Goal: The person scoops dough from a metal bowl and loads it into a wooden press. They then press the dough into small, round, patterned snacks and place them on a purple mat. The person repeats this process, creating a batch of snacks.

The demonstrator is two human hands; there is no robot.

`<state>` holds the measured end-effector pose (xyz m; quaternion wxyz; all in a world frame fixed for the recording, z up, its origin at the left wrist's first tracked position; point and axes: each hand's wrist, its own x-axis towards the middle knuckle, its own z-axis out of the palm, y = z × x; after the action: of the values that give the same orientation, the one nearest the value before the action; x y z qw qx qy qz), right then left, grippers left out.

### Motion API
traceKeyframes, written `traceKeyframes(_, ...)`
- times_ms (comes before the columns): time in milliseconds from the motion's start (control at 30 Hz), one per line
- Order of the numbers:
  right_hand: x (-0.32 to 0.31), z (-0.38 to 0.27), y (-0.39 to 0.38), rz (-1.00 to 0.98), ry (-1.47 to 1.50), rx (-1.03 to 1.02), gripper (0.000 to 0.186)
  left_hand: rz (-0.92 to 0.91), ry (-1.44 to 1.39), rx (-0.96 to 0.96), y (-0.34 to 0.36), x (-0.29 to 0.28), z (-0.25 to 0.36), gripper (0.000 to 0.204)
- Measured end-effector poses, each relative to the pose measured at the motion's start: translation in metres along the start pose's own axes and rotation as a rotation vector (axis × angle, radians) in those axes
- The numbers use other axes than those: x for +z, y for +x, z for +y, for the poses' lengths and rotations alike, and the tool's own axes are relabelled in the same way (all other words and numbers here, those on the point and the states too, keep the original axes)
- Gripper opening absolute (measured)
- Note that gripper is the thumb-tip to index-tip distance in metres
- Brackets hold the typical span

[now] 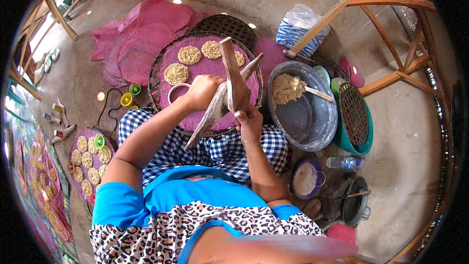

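Note:
Before me I hold a wooden press [235, 85] with crossed arms, tilted above a round tray covered in pink cloth [205, 68]. My left hand [204, 92] is closed beside the middle of the press, its fingers partly hidden. Lower down, my right hand [250, 123] wraps round the wood, thumb uppermost. Several pale rounds of thin dough strands lie along the cloth's far side, among them one dough round [189, 55]. Just left of my left hand, a white ring [177, 92] rests on the cloth.
At right stands a wide grey basin [303, 137] with dough [287, 89] and a spatula [318, 93]. Beyond it is a green basin [367, 147] with a brown rack. A water bottle [342, 163] lies nearer. Left, another pink mat [84, 139] bears several dough rounds.

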<state>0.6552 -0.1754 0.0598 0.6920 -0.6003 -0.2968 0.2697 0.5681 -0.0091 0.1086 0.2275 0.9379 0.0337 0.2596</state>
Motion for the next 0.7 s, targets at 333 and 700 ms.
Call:
traceKeyframes(333, -0.036, -0.006, -0.010, -0.067, 0.504, 0.318, 0.065, 0.119, -0.027, -0.447, -0.024, 0.000, -0.054, 0.035)
traceKeyframes(700, -0.017, 0.002, -0.003, -0.833, 0.720, 0.755, 0.084, 0.258, -1.760, -0.313, 0.041, 0.000, -0.004, 0.034)
